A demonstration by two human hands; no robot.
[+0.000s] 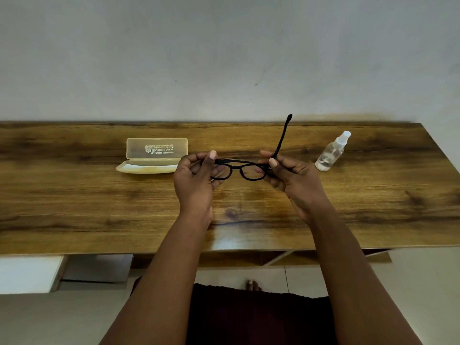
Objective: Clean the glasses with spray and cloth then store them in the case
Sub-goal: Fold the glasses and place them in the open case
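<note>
Black-framed glasses (245,170) hang in the air above the wooden table (99,207), held at both ends. My left hand (196,180) grips the left end of the frame with curled fingers and thumb. My right hand (291,175) pinches the right hinge, and the right temple arm sticks up and away toward the wall. A translucent yellowish case (154,155) lies open at the back left, lid upright, with something pale inside its base. A small clear spray bottle (332,151) leans at the back right. No cloth is clearly visible.
The table runs along a pale wall (224,58). A white unit (29,272) stands under the table at the left, with open shelves below the middle. My toes (252,285) show on the tiled floor.
</note>
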